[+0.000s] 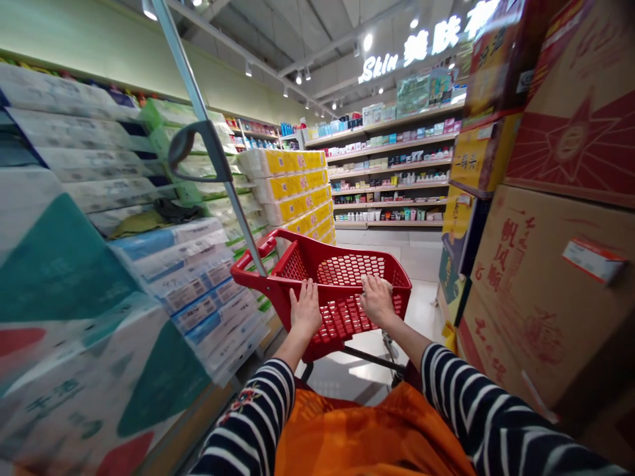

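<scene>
A red shopping cart (342, 311) with perforated sides stands sideways before me, its basket showing nothing inside. My left hand (306, 306) rests against the near side wall below the rim, fingers extended upward and apart from the thumb. On the same rim, farther right, lies my right hand (378, 299), its fingers bent over a small whitish cloth (367, 283). At the cart's left end is its red handle (253, 258), beside a metal pole (245, 225) with a grey grip (206, 152).
Stacked tissue packs (193, 277) line the left side, with yellow-and-white packs (292, 188) beyond. Large cardboard boxes (550, 284) rise close on the right. Product shelves (391, 168) stand at the back, past a pale tiled floor (401, 254).
</scene>
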`<state>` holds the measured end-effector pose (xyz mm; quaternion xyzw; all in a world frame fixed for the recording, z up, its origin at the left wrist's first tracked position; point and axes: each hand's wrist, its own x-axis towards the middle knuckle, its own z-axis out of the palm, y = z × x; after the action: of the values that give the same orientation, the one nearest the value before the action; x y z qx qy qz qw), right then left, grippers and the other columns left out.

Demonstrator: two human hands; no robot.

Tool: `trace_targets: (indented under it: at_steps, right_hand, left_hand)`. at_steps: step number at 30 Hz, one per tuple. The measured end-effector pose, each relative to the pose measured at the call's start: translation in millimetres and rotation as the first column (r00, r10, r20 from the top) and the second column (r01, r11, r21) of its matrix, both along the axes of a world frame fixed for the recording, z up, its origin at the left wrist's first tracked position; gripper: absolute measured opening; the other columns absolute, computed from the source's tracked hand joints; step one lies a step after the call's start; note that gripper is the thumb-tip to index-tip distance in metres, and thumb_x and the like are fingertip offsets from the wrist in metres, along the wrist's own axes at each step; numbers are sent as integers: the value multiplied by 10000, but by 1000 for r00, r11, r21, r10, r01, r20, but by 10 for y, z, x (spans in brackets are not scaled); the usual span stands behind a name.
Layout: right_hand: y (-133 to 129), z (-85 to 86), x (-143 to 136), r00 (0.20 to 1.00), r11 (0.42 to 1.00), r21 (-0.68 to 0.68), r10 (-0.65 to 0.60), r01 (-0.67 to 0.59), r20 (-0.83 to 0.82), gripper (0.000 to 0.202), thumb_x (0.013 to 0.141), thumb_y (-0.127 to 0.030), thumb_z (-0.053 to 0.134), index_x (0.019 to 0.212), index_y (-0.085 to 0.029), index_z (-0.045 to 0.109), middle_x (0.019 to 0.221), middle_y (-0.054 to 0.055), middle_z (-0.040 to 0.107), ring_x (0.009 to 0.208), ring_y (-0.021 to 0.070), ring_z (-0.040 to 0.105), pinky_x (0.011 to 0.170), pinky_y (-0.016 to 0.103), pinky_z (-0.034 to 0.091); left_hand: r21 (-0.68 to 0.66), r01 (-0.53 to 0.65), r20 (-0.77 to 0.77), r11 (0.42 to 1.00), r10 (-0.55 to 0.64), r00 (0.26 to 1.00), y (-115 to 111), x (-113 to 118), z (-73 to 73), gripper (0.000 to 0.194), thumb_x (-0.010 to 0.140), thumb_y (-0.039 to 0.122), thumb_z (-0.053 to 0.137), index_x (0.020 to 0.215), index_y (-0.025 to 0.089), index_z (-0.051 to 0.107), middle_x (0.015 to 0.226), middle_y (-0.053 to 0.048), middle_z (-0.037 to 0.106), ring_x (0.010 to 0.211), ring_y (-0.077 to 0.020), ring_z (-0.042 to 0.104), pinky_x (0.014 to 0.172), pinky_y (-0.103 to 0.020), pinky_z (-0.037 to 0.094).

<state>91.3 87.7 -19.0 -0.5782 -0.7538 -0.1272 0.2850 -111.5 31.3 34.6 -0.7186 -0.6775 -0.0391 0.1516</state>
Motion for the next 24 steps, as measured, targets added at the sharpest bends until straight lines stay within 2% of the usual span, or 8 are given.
trace_targets:
  at_steps: [4, 7, 9, 11, 13, 17, 20, 24]
  right_hand:
    - [-3, 3, -374, 992, 993, 38, 118, -116, -42, 494, 834, -185, 456, 1310, -54, 452, 1363, 175, 440, 1274, 297, 335, 1065, 434, 223]
    - [31, 65, -612, 963, 972, 50, 233, -228, -134, 476, 820, -100, 420, 1291, -110, 484, 1316, 136, 502, 1237, 253, 404, 1054, 415, 281]
    - [55, 119, -668, 924, 956, 69, 292, -284, -246, 466, 817, -78, 394, 1262, -149, 517, 1266, 107, 548, 1189, 214, 461, 1032, 386, 335]
    - [51, 163, -665, 871, 943, 104, 331, -315, -364, 457, 822, -93, 387, 1252, -162, 526, 1257, 99, 554, 1173, 197, 478, 1018, 371, 369]
    - [-1, 187, -648, 819, 936, 138, 350, -324, -455, 451, 829, -114, 387, 1255, -166, 524, 1273, 101, 539, 1182, 198, 472, 1017, 380, 380]
    - [-206, 183, -657, 762, 890, 195, 454, -412, -462, 442, 826, -130, 408, 1245, -178, 537, 1259, 104, 548, 1180, 208, 468, 1018, 416, 382]
    - [-329, 158, -676, 747, 821, 213, 571, -530, -339, 492, 747, -118, 506, 1235, -162, 547, 1264, 110, 548, 1199, 230, 443, 1044, 443, 346]
    - [-374, 129, -663, 733, 794, 214, 608, -569, -305, 533, 719, -117, 539, 1249, -171, 539, 1296, 103, 523, 1215, 222, 439, 1031, 403, 377]
  left_hand:
    - [27, 41, 121, 999, -44, 992, -29, -4, -10, 710, 719, 138, 475, 1401, 101, 281, 1507, -122, 184, 1400, -248, 89, 1100, -571, 30]
    - [109, 102, 439, 989, -140, 887, -88, 80, -83, 685, 680, 93, 514, 1351, 127, 381, 1483, -121, 272, 1384, -243, 174, 1120, -519, 48]
    - [136, 92, 783, 986, -164, 600, -111, 202, -171, 558, 669, 77, 530, 1222, 153, 533, 1390, -115, 442, 1322, -237, 324, 1121, -448, 161]
    - [60, 56, 984, 997, -68, 163, -98, 349, -257, 351, 678, 93, 548, 1003, 175, 655, 1158, -102, 631, 1176, -239, 501, 1058, -411, 311]
    - [12, 45, 992, 999, -7, -122, -47, 477, -303, 221, 722, 153, 549, 904, 186, 669, 974, -74, 691, 1026, -220, 597, 954, -386, 427]
    - [20, 8, 812, 1000, -12, -583, 80, 549, -234, 203, 798, 296, 535, 895, 158, 648, 877, -55, 689, 846, -150, 643, 805, -276, 501]
    - [22, 45, 630, 999, 21, -777, 107, 471, -145, 205, 809, 310, 540, 849, 137, 643, 831, -50, 682, 752, -108, 634, 747, -211, 496]
    - [-47, 173, 651, 984, 161, -741, 35, 413, -90, 250, 830, 327, 500, 915, 134, 635, 749, -25, 669, 640, -99, 614, 653, -216, 498]
